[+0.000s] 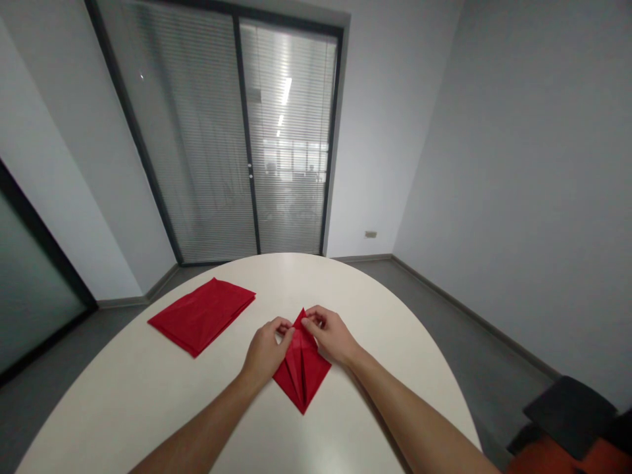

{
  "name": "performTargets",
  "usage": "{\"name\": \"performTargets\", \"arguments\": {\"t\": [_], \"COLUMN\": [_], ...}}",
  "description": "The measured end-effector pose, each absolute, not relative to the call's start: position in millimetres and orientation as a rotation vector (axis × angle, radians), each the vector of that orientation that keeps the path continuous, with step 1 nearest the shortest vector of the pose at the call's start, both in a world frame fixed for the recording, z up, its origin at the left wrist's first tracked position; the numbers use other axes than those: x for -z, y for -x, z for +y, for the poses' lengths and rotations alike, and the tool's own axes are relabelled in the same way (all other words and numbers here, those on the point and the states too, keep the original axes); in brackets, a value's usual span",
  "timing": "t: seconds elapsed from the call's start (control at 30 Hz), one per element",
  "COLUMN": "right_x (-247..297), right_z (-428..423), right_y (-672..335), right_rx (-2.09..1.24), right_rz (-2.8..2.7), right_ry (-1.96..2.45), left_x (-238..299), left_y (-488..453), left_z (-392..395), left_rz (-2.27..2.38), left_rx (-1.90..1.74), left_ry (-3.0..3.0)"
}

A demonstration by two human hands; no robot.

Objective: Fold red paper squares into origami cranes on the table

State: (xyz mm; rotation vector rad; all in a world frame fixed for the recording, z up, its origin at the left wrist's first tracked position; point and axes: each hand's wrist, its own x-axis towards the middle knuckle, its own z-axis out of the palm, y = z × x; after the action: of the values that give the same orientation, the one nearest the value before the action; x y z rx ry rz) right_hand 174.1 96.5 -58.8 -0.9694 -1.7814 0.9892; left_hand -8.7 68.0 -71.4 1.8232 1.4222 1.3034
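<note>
A red folded napkin [302, 375] lies in front of me as a diamond, one corner pointing toward me and pleats running down its middle. My left hand [267, 349] pinches its left side near the far tip between thumb and fingers. On the opposite edge, my right hand [330, 332] pinches the napkin close to the same tip. The far tip shows between both hands. Fingertips cover parts of the upper edges. To the left, apart from my hands, lies a flat stack of red napkins [202, 316].
Everything rests on a round white table [385, 342]. Beyond it stand glass doors with blinds [291, 145] in a dark frame. At the lower right is a black and orange chair [567, 415]. A grey wall [523, 178] runs along the right.
</note>
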Motion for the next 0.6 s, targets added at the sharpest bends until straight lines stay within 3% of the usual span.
{"name": "performTargets", "arguments": {"t": [0.6], "right_x": [56.5], "right_z": [98.3], "right_y": [-173.3], "right_rx": [-0.92], "right_rz": [-1.767], "right_ry": [0.924], "left_x": [71.8], "left_y": [9.6], "left_z": [68.4], "left_rz": [1.391], "left_rx": [-1.21], "left_ry": [-1.95]}}
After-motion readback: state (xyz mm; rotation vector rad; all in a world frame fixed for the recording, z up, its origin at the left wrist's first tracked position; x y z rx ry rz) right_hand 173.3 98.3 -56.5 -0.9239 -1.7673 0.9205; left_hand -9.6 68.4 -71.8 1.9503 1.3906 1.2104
